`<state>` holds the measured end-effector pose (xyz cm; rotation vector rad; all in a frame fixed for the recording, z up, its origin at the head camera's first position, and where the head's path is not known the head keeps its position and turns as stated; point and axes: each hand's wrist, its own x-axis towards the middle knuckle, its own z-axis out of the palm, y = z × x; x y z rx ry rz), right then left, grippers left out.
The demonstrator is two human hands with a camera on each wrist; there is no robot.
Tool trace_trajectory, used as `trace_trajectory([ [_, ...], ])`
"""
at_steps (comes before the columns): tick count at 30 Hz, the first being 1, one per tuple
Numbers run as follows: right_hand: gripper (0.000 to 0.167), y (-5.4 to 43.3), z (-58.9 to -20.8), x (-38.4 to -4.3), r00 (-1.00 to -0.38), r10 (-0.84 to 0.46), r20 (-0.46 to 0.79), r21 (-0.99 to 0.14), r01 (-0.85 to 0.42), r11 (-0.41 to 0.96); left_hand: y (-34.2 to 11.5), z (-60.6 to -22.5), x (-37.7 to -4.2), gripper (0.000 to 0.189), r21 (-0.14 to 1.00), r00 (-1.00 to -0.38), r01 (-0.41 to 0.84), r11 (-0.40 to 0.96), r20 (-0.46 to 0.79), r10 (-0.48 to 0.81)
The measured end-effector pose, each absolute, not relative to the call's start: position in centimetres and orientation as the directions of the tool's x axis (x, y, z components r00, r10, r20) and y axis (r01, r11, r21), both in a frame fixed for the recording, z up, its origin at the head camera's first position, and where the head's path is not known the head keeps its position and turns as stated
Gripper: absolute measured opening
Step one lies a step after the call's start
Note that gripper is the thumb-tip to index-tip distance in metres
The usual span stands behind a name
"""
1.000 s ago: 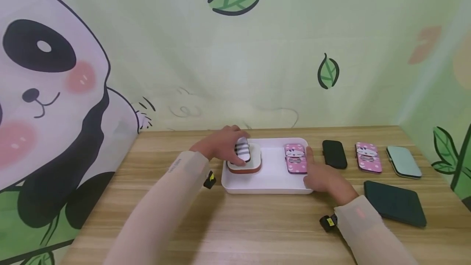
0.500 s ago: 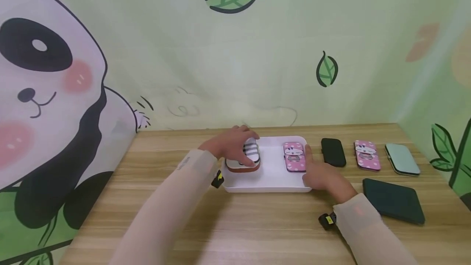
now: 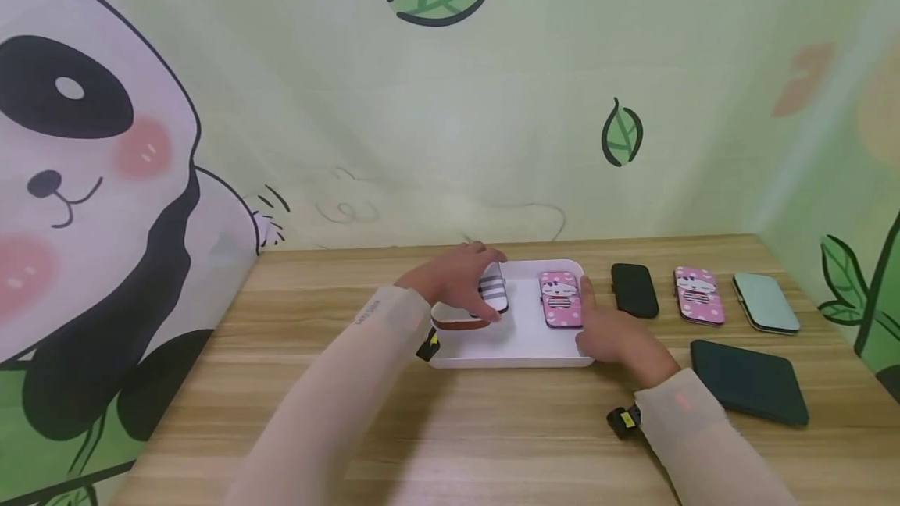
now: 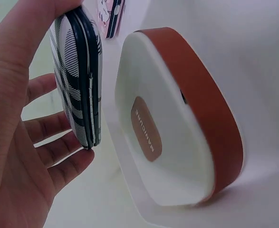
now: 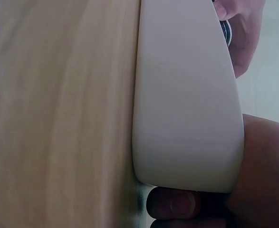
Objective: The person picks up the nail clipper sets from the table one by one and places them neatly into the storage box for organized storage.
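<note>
My left hand (image 3: 455, 278) pinches a small black-and-white plaid zip-edged case (image 4: 65, 80) between thumb and fingers, holding it up on edge over the white tray (image 3: 513, 361). Beside it, inside the tray's left end, lies a rounded white case (image 4: 177, 161) with a brown side band and a "MANICURE" label. A pink case (image 3: 560, 299) with a cartoon cat is in the tray's right part. My right hand (image 3: 619, 336) grips the tray's right end, its fingers (image 5: 172, 203) against the outer wall in the right wrist view.
Right of the tray stand a black case (image 3: 635, 290), a second pink cat case (image 3: 698, 296) and a pale mint case (image 3: 766, 303) in a row. A larger dark green flat case (image 3: 749, 381) lies nearer, by the right forearm. A printed cloth (image 3: 450, 139) hangs behind the wooden table (image 3: 492, 443).
My left hand has moved right with the plaid case, from over the white manicure case toward the tray's middle. The right hand stays on the tray's end.
</note>
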<state>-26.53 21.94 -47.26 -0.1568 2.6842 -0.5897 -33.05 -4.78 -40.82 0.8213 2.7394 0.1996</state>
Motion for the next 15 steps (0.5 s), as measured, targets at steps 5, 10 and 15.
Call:
trace_trajectory([
  [5, 0.096, 21.9, -47.2, -26.4, -0.916, -0.182, -0.358, -0.422, -0.015, 0.907, -4.1, -41.3, -33.1, 0.095, 0.22, -0.792, 0.522, 0.824, -0.234, 0.564],
  [10, 0.095, 21.9, -47.0, -26.4, -0.92, -0.18, -0.348, -0.418, -0.02, 0.908, -3.5, -41.7, -33.3, 0.095, 0.213, -0.77, 0.54, 0.814, -0.266, 0.58],
  [15, 0.095, 21.9, -46.9, -26.3, -0.921, -0.186, -0.342, -0.419, -0.027, 0.907, -2.7, -41.9, -33.2, 0.094, 0.211, -0.761, 0.531, 0.82, -0.306, 0.572],
])
